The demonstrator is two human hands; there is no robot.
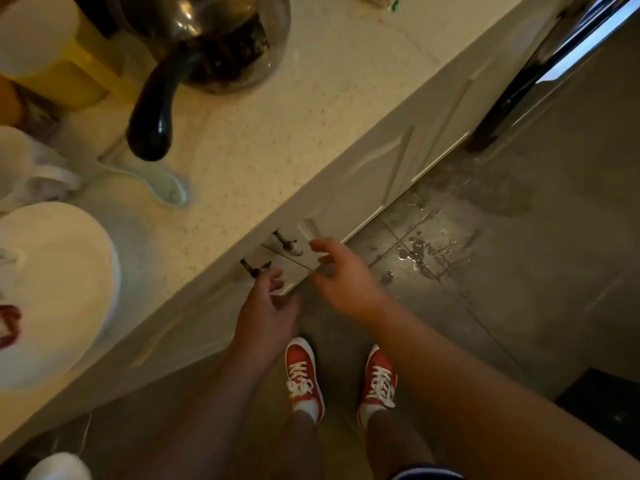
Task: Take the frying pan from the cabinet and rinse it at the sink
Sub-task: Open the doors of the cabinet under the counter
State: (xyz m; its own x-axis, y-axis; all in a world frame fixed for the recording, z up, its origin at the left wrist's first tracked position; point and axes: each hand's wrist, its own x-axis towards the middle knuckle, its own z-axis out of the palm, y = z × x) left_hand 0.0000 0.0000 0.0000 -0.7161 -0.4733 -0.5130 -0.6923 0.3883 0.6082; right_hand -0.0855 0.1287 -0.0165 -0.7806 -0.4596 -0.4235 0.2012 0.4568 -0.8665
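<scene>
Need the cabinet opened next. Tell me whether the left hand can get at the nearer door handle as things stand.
Probably yes. The left hand is open, its fingers right beside the nearer door handle, and nothing lies between them. The right hand hovers near the other handle, clear of the way.

Both bare arms reach forward and down from the lower edge of the view. The left hand [266, 306] is loosely cupped, fingers curled and partly spread. The right hand [341, 275], just beside it and slightly further forward, has its fingers spread and bent, gripping nothing.
</scene>
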